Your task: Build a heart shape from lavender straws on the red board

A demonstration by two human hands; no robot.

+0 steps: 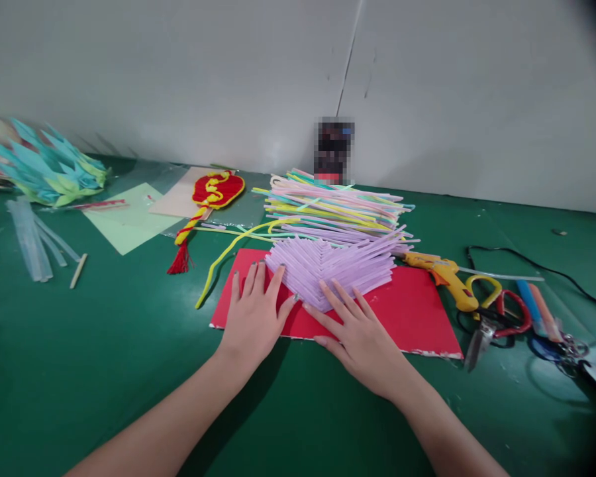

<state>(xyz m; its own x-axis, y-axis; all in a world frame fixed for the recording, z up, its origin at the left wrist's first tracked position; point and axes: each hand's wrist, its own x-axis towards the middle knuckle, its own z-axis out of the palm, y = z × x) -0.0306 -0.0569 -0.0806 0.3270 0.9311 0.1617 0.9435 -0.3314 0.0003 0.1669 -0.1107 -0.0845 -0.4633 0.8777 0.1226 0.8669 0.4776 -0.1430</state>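
1. Head view, the hold: the left hand [258,305] is spread flat, palm down, fingers straight and slightly parted, with nothing gripped. The right hand [365,334] is likewise open, fingers fanned and pointing up and inward, nothing pinched.
2. Head view, why the hands lie so: flat fingers on both sides of the lower point seem meant to keep the loose-looking strips lined up without bending them; this is a judgement from the pose.
3. Head view, why things are placed so: the red board [412,318] lies under the fingers of both hands, probably as a firm, flat base. The pile of pastel stems [338,205] sits just beyond the fingertips, likely so that pieces are within reach. Off the right hand's outer side are a yellow glue gun [447,275] and red-handled scissors [514,318], apparently set aside but handy.
4. Head view, where the piece lies: the purple chevron panel [328,265] rests on the board, ahead of and between the two hands. Its lower left edge meets the left index fingertip, with the left thumb tip just beside its lower point. The right middle and ring fingertips rest on its lower right part; the right index tip is at the point.
5. Head view, farther out: a bent yellow stem [218,262] lies beyond the left hand's outer fingers, and past it a red tasselled ornament [218,189].
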